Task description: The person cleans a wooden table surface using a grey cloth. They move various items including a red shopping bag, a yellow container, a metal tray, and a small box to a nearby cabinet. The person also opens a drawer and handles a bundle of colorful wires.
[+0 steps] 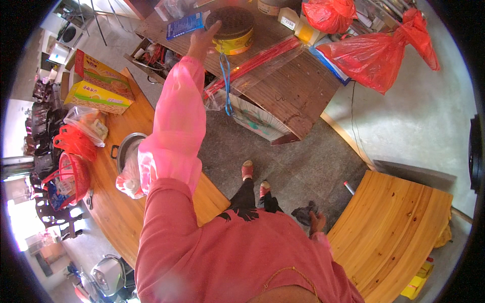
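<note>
My left hand [202, 41], in a pink sleeve cover, reaches to the wooden cabinet top [291, 91]. Its fingers grip the near left side of a round tin [237, 43] with a yellow wall and a dark top; the hand hides part of the tin. Close by lies a flat blue box [185, 26]. A blue cord loop [226, 83] hangs down over the cabinet's edge in front of the tin. Low at my right side, my right hand [317, 222] holds a crumpled dark cloth [303, 214] above the floor.
Below the cabinet top, a drawer [151, 57] stands pulled out, full of odds and ends. Red plastic bags [363, 57] sit at the right. The left wooden table [110, 185] bears a carton [100, 83], a metal pot [129, 147] and a red basket [75, 174]. Another wooden table [390, 235] stands right.
</note>
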A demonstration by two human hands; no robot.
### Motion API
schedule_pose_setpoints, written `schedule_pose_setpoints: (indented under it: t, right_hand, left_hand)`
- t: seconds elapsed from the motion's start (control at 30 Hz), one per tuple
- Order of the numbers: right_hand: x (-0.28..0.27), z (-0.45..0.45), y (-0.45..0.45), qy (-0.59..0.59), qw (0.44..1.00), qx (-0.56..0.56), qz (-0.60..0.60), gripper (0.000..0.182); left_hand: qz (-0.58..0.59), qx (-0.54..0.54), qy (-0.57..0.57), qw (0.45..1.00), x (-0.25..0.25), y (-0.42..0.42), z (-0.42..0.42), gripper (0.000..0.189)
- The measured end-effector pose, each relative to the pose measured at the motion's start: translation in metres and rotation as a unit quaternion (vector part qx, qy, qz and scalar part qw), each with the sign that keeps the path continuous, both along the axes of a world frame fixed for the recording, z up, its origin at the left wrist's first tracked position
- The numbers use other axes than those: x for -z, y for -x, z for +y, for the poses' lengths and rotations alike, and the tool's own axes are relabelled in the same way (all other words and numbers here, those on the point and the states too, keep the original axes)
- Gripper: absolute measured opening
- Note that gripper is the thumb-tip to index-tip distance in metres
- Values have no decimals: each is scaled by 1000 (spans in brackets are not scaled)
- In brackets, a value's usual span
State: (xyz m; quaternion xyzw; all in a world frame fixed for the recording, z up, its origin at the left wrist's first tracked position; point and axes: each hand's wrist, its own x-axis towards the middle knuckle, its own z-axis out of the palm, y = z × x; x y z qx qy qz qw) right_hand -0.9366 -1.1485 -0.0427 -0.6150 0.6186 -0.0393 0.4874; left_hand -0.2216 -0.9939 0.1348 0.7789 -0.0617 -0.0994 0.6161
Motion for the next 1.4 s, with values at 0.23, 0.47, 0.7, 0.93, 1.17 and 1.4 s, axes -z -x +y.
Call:
schedule_pose_setpoints:
  t: [0.23,0.47,0.7,0.93,1.17,1.4]
  right_hand:
    - [19,8,35,63,997,-29,41,30]
    - [43,17,84,121,977,-63,164,37]
    - [101,15,128,147,958,-120,216,43]
    - [54,17,83,52,997,-29,49,36]
    - [27,24,63,111,976,-92,164,21]
    - [1,36,67,65,996,-34,42,49]
  left_hand:
    - [-78,10,-23,997,34,-68,-15,75]
    - [-36,46,80,995,42,-50,-26,74]
    - [-161,5,-41,986,54,-53,-9,67]
    - [-145,-98,-120,977,42,-13,-1,58]
    - [-155,-149,-66,974,46,10,13,65]
    - [-154,-242,-31,957,37,59,-2,69]
